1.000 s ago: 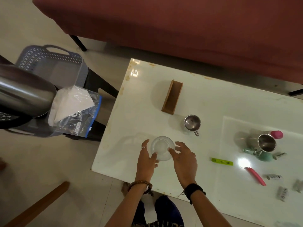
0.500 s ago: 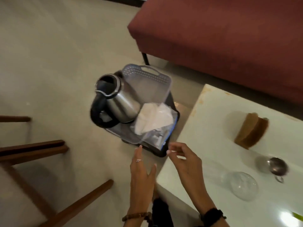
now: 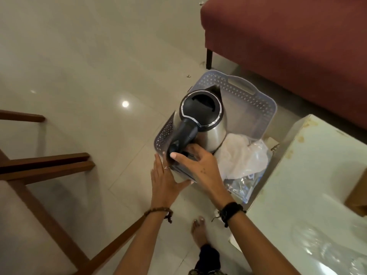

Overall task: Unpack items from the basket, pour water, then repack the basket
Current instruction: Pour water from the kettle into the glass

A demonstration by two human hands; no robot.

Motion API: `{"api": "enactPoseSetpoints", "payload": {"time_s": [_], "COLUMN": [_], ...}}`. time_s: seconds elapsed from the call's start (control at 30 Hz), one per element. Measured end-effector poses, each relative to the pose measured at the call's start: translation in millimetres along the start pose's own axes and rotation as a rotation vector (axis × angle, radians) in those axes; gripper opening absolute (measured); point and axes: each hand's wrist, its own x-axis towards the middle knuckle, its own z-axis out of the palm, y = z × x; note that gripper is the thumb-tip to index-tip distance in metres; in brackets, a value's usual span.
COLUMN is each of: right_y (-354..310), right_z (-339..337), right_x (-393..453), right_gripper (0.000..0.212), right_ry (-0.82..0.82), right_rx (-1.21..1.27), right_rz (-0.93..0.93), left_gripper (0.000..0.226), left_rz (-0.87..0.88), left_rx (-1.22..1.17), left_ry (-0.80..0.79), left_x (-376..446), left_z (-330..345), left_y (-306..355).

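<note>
- Stainless-steel electric kettle with a black lid and black handle [image 3: 202,118] stands upright in the pale lavender perforated plastic basket [image 3: 256,102], at the basket's 9 o'clock side, spout pointing to 12 o'clock.
- Right hand [image 3: 195,161] is curled around the lower end of the kettle's handle, thumb on the outside and fingers tucked beneath, gripping it.
- Left hand [image 3: 165,178] is open and flat, fingers together, pressed against the basket's outer wall at its 7 o'clock corner; it holds nothing.
- Clear plastic bag with white cloth or paper inside [image 3: 243,159] lies in the basket just beside the kettle, at the basket's 5 o'clock end.
- Basket sits low beside the white glossy bench [image 3: 309,175], at the bench's 9 o'clock edge; what it rests on is hidden.
- Dark red upholstered sofa [image 3: 288,42] fills 1 o'clock.
- Brown wooden chair [image 3: 47,163] stands at 8 o'clock on the pale tiled floor [image 3: 79,56].
</note>
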Motion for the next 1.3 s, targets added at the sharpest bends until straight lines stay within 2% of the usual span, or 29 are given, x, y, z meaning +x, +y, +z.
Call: {"api": "enactPoseSetpoints", "payload": {"time_s": [0.13,0.2,0.27,0.37,0.43,0.5,0.6,0.73,0.87,1.0,1.2,1.3], "right_y": [-2.4,-2.2,-1.2,0.4,1.4,2.8,-2.6,-16.0,-24.7,-31.3,-47.7,-42.8], "right_z": [15.2,25.4,39.6,60.7,64.8,59.4,46.3,29.6,13.0,-12.6,-86.1,-130.6], "right_x": [4.1,4.3,4.6,5.9,7.7,12.4,18.5,19.8,-4.3,-49.8,-138.4,-193.3], "right_gripper": [0.022,0.02,0.026,0.033,0.033,0.029,0.008,0.014,0.016,0.008,0.018,0.021], "right_ry": [0.067,0.109,0.172,0.357,0.477,0.567,0.606,0.643,0.57,0.498,0.536,0.548], "right_rx": [0.1,0.19,0.273,0.386,0.399,0.362,0.292,0.251,0.259,0.139,0.017,-0.078], "right_rz": [-0.017,-0.026,-0.041,-0.106,-0.144,-0.184,-0.213,-0.239,-0.262,-0.339,-0.377,-0.373], "left_gripper": [0.111,0.103,0.085,0.055,0.059,0.075,0.094,0.116,0.114,0.107,0.089,0.082], "left_rz": [-0.021,-0.027,-0.009,-0.026,-0.087,-0.096,-0.045,-0.046,-0.036,-0.001,0.173,0.214], "left_rx": [0.056,0.1,0.175,0.081,0.114,0.18,0.129,0.175,0.222,0.241,0.009,-0.09], "left_ry": [0.023,0.033,0.082,0.069,0.078,0.085,0.042,0.046,0.021,0.008,0.149,0.13], "left_x": [4.1,1.3,2.6,11.4,11.0,5.6,0.4,1.0,-1.0,-7.1,-57.4,-95.9], "left_z": [11.7,16.2,21.7,30.7,32.9,28.2,20.1,15.9,9.1,0.0,6.7,29.0], "left_y": [-13.5,-17.2,-16.9,-10.9,-11.2,-14.1,-16.5,-12.0,-9.4,0.5,55.2,93.5]}}
